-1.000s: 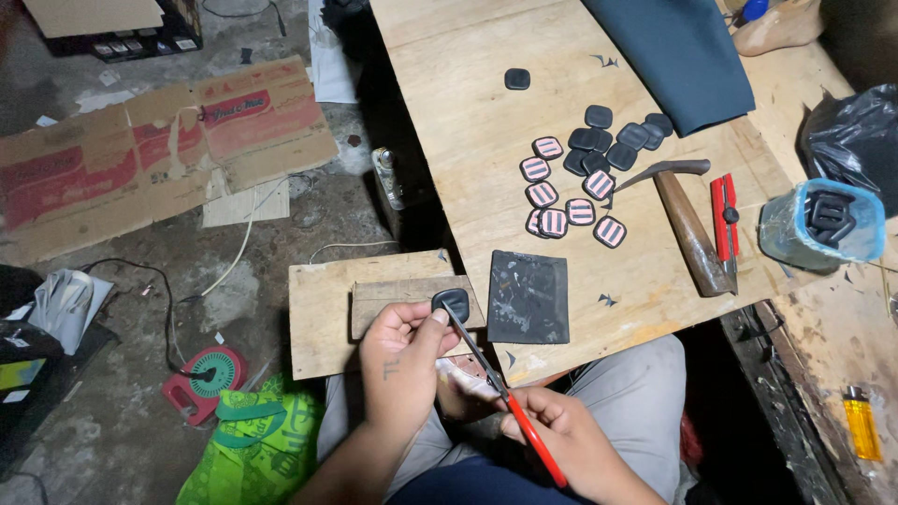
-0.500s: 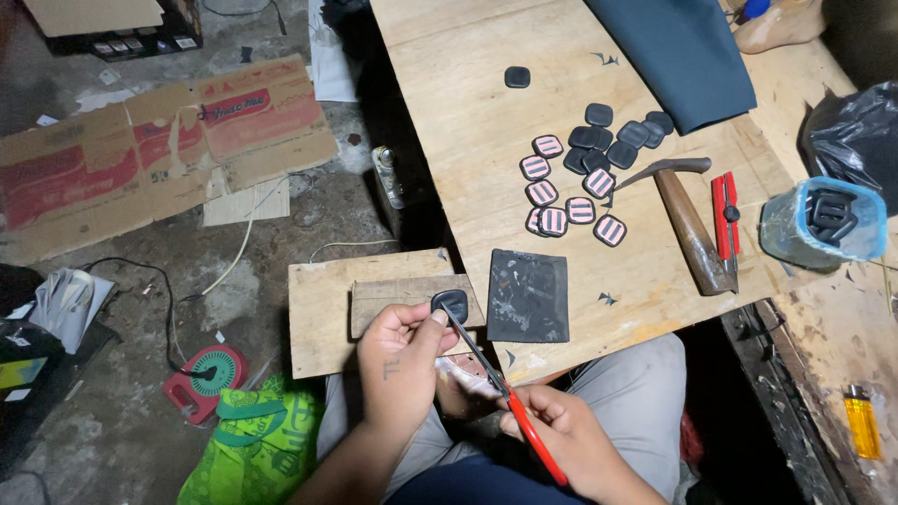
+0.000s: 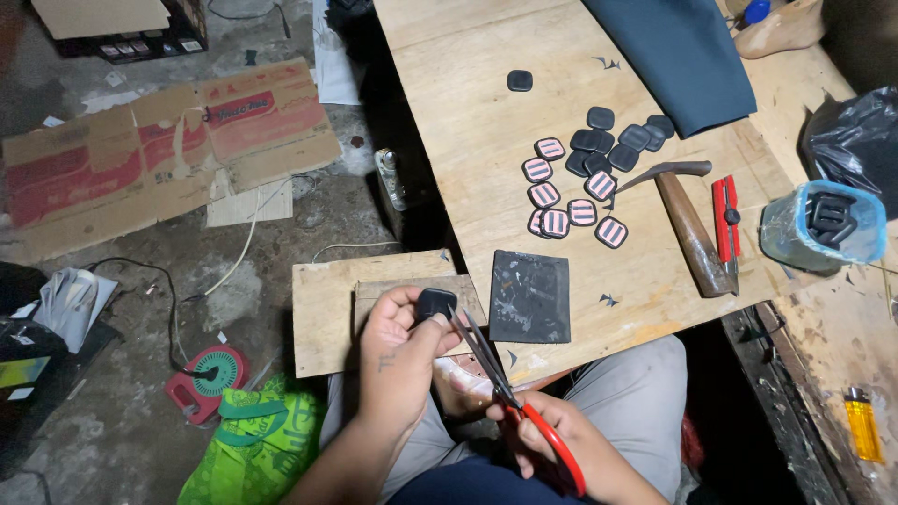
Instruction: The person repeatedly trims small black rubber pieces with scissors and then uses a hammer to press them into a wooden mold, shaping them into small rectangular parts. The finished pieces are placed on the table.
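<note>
Scissors point(image 3: 505, 393) with red handles are in the right hand point(image 3: 543, 435), blades open right at the small black pad point(image 3: 435, 304) pinched in the left hand point(image 3: 398, 360). Nothing's really shifted over the last second, so the trimming looks unfinished. Behind the pad on the desk point(image 3: 468, 140): dark mat point(image 3: 530, 296), striped pads point(image 3: 571, 196), hammer point(image 3: 687, 224).

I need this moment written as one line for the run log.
left hand: holds black pad | right hand: holds scissors, blades open at pad | table: hammer, pad pile
</note>
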The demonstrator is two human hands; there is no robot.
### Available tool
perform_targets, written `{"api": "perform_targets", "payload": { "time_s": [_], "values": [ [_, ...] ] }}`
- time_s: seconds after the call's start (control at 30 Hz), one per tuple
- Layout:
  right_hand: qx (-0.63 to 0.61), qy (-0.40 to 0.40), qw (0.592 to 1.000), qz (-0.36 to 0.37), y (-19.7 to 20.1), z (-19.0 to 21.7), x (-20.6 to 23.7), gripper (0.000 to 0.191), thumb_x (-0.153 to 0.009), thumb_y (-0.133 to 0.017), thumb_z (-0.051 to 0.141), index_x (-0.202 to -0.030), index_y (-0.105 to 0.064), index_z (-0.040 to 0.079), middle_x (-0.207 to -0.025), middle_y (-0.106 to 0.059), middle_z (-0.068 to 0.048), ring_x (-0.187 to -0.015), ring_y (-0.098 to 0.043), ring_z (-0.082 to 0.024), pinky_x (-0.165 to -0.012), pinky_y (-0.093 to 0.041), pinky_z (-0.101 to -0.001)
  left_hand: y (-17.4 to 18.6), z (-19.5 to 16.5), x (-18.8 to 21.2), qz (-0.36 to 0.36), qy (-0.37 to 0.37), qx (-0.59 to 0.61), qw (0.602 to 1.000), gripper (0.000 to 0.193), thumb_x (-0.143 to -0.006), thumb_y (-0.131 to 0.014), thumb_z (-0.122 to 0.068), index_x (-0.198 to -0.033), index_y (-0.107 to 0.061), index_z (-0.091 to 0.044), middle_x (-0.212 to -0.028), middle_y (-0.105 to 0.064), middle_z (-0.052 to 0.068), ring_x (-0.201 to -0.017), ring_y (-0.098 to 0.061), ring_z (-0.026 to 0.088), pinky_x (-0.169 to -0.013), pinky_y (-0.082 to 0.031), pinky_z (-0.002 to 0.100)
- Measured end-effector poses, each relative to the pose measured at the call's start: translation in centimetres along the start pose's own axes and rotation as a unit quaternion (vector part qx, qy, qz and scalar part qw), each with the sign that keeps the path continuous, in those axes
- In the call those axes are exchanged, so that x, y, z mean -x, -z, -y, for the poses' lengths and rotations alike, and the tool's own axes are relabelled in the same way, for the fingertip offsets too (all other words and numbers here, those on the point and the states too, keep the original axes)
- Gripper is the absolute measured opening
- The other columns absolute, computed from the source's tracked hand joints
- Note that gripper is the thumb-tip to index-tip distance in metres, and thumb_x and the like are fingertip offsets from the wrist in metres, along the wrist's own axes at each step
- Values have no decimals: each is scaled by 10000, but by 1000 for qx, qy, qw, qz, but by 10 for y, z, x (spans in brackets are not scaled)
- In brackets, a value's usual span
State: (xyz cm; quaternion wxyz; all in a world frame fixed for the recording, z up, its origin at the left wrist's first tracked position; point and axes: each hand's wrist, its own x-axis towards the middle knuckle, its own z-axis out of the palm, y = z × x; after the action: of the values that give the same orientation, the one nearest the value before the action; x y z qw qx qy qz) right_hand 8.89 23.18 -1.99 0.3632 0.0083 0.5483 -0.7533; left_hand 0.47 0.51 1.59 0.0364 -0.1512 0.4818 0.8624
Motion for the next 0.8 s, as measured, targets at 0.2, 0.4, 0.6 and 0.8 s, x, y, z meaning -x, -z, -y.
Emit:
{"api": "perform_targets", "payload": {
  "time_s": [0.2,0.4,0.6,0.8],
  "values": [
    [10,8,1000,-10,-6,10,2,514,-968,-633,392,-1241,-650,-43,-809,-587,-33,-655,-591,-136,-582,-504,-269,6,-4,2,3,57,33,998,135,-979,-571,-107,-1000,-635,10,-929,-735,116,-817,-719,180,-778,-604,334],
    [19,2,1000,2,-8,10,1,507,-972,-632,396,-1222,-659,-45,-771,-581,-34,-647,-588,-135,-584,-514,-273,12,1,0,-24,40,28,998,124,-957,-633,-109,-956,-678,7,-902,-733,88,-793,-684,149,-782,-579,320],
    [29,-15,999,-18,-8,12,3,479,-979,-622,371,-1203,-673,-50,-769,-585,-35,-617,-587,-134,-573,-503,-265,12,-1,4,-15,-22,-106,994,145,-939,-656,-115,-996,-720,3,-879,-721,45,-774,-631,88,-733,-516,237],
    [18,-13,999,-42,-8,2,-2,438,-984,-615,346,-1184,-673,-40,-709,-583,-43,-565,-579,-126,-528,-485,-253,12,9,6,-29,8,-95,995,158,-946,-667,-123,-951,-713,28,-789,-698,62,-716,-628,108,-700,-521,246]
  ]
}}
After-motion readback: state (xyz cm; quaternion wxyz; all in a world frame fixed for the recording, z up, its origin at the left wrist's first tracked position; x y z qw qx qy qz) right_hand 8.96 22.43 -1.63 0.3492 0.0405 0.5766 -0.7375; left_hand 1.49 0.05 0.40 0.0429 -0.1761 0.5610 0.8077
